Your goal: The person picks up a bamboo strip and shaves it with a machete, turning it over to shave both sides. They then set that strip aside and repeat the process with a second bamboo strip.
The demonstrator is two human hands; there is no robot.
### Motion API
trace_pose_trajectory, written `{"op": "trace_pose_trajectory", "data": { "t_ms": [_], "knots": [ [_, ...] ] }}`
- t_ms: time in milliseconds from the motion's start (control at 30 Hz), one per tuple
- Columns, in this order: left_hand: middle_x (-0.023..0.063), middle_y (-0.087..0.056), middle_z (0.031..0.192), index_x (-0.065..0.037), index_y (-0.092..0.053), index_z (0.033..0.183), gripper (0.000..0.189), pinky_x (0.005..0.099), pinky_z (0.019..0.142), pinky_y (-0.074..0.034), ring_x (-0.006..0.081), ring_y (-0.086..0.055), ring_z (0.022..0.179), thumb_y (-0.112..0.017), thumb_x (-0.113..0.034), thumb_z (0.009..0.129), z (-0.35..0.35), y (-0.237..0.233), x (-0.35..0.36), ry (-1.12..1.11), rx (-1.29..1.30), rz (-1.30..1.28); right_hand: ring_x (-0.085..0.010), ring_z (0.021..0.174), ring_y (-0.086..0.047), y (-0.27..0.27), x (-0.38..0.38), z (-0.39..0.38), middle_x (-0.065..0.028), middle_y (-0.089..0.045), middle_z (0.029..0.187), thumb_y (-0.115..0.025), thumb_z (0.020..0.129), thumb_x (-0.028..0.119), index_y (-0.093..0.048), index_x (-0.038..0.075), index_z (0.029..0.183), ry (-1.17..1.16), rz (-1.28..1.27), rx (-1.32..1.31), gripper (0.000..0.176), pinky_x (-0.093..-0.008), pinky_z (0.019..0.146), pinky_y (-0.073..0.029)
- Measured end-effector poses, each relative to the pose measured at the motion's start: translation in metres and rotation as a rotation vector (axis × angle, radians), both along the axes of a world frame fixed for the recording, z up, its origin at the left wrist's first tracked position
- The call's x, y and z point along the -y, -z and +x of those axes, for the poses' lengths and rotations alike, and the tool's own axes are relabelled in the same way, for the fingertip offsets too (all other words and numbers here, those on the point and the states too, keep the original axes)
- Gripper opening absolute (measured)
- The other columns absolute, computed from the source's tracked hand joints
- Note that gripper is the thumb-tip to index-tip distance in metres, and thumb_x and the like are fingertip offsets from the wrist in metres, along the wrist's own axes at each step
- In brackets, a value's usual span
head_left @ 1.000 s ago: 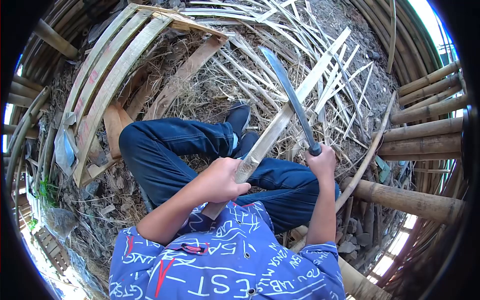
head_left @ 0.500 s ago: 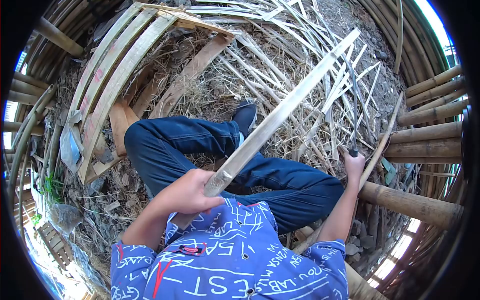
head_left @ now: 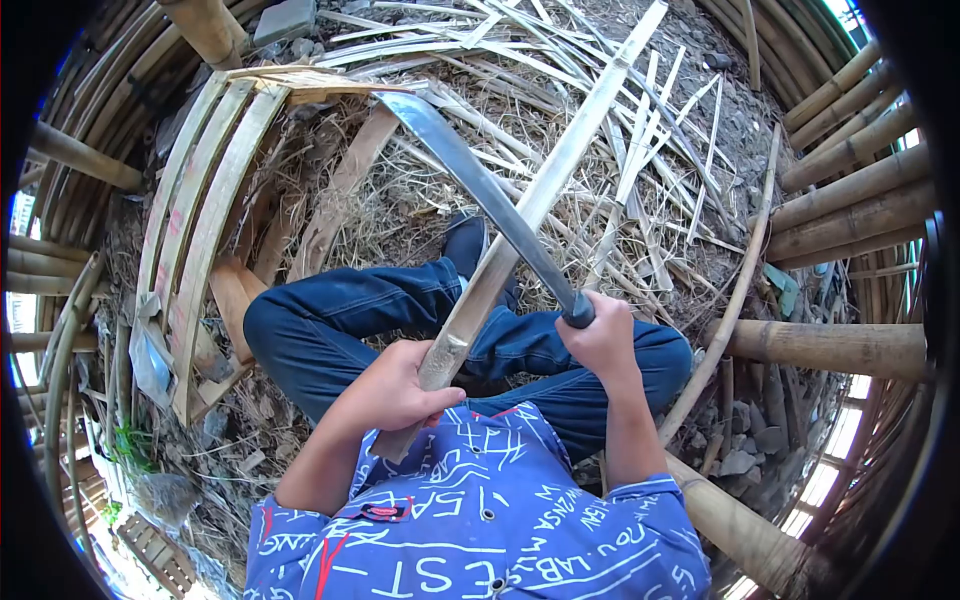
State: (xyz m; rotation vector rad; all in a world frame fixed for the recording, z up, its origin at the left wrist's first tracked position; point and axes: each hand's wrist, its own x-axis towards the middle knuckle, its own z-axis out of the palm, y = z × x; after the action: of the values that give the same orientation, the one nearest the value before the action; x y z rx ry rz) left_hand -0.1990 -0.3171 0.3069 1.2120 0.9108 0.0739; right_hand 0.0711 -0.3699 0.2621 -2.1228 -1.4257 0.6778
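My left hand (head_left: 392,388) is wrapped round the lower part of a long split bamboo strip (head_left: 587,118), which slants up and away to the right. Its near end reaches my blue shirt. In my right hand (head_left: 604,342) is the dark handle of a machete (head_left: 476,187). The long blade points up and left, overlapping the bamboo strip in this view, and its curved tip lies near the slatted wooden crate (head_left: 215,180). Both hands are over my crossed legs (head_left: 330,320) in dark jeans.
Thin split strips (head_left: 630,165) lie scattered over dry shavings and soil ahead. A bamboo pole (head_left: 830,350) runs past my right knee, with a thinner curved pole (head_left: 735,325) beside it. Bamboo fencing (head_left: 850,215) curves round the right side. Grey stones (head_left: 738,462) lie at the lower right.
My right hand has swung the machete inward from the far right, so its blade now crosses the bamboo strip in view. The left hand keeps its grip on the strip.
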Motion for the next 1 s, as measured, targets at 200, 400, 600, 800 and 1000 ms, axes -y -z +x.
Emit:
{"op": "trace_pose_trajectory", "data": {
  "t_ms": [200, 400, 600, 800, 1000],
  "knots": [
    [0.0020, -0.060, 0.065, 0.003, -0.062, 0.093, 0.024, 0.0251, 0.049, -0.048, 0.0080, -0.060, 0.055, -0.073, -0.010, 0.076, -0.025, -0.001, 0.010, 0.063, -0.032, 0.074, -0.0393, 0.066, -0.062, 0.000, -0.011, 0.016, -0.0182, -0.062, 0.065, -0.071, 0.065, 0.021, -0.065, 0.005, 0.072, 0.032, 0.027, 0.094, 0.019, -0.0437, 0.062, -0.050],
    [0.0014, -0.061, 0.067, 0.003, -0.062, 0.096, 0.026, 0.0251, 0.052, -0.048, 0.0078, -0.060, 0.057, -0.073, -0.010, 0.076, -0.040, -0.007, 0.017, 0.095, -0.071, 0.050, -0.0385, 0.069, -0.063, 0.001, -0.017, 0.047, -0.0178, -0.063, 0.067, -0.072, 0.063, 0.025, -0.065, 0.005, 0.072, 0.078, -0.043, 0.241, 0.023, -0.0444, 0.066, -0.051],
    [0.0033, -0.062, 0.063, 0.004, -0.063, 0.094, 0.024, 0.0255, 0.054, -0.048, 0.0073, -0.059, 0.057, -0.072, -0.008, 0.076, -0.055, -0.013, 0.017, 0.137, -0.121, 0.098, -0.0381, 0.068, -0.063, 0.013, -0.021, 0.072, -0.0172, -0.063, 0.066, -0.072, 0.066, 0.027, -0.067, 0.006, 0.072, 0.139, -0.033, 0.282, 0.023, -0.0447, 0.064, -0.050],
    [0.0055, -0.065, 0.066, 0.004, -0.064, 0.099, 0.028, 0.0260, 0.056, -0.049, 0.0085, -0.060, 0.059, -0.073, -0.008, 0.074, -0.067, -0.011, 0.017, 0.163, -0.133, 0.147, -0.0372, 0.071, -0.065, 0.016, -0.025, 0.105, -0.0166, -0.066, 0.072, -0.071, 0.068, 0.025, -0.068, 0.007, 0.076, 0.136, -0.096, 0.443, 0.020, -0.0450, 0.066, -0.051],
    [0.0074, -0.065, 0.067, 0.003, -0.064, 0.100, 0.033, 0.0272, 0.058, -0.049, 0.0097, -0.061, 0.060, -0.075, -0.011, 0.072, -0.078, -0.011, 0.011, 0.201, -0.177, 0.100, -0.0368, 0.074, -0.065, 0.014, -0.029, 0.109, -0.0164, -0.067, 0.075, -0.070, 0.068, 0.024, -0.069, 0.008, 0.078, 0.097, -0.065, 0.475, 0.018, -0.0447, 0.069, -0.052]
  ]
}}
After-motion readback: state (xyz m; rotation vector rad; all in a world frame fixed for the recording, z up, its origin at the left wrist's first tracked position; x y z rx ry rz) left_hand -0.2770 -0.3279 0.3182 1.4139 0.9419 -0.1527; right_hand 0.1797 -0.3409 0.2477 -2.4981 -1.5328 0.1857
